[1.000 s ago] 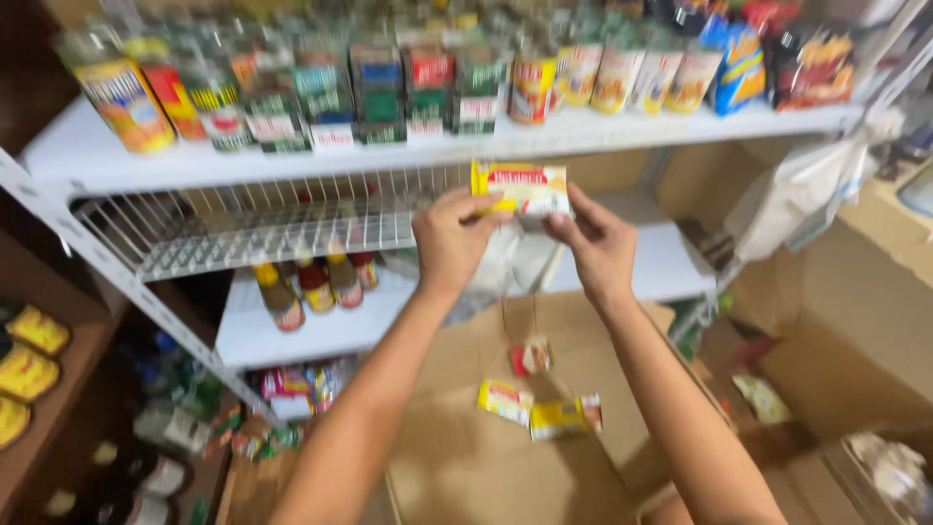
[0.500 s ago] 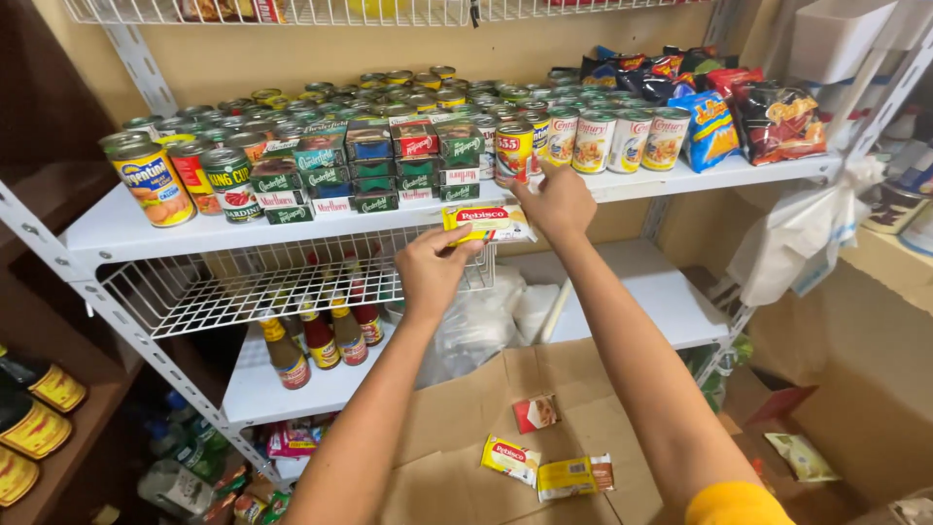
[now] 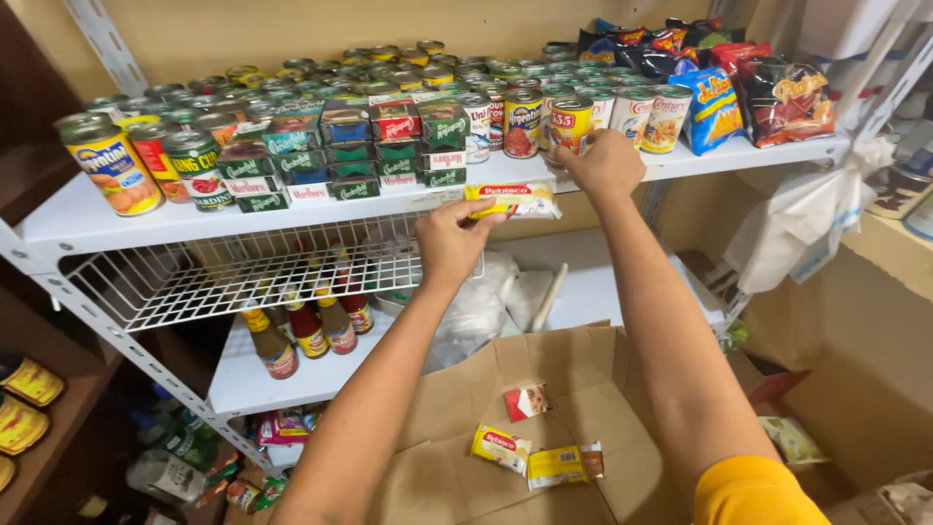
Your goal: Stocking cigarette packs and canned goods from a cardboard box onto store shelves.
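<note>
Left hand [image 3: 449, 238] grip clenched on yellow packet [image 3: 512, 199], long axis level, pointing right, right hand [image 3: 604, 160] grasping can [image 3: 570, 124]

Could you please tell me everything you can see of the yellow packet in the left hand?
The yellow packet is a small, flat, oblong pouch, seemingly glossy plastic, mostly yellow and white with a red band and a printed picture. It lies nearly level, long side across, at the front edge of the white shelf, just below the stacked small boxes. The left hand pinches its left end with its fingers. Whether it rests on the shelf edge is unclear.
</note>
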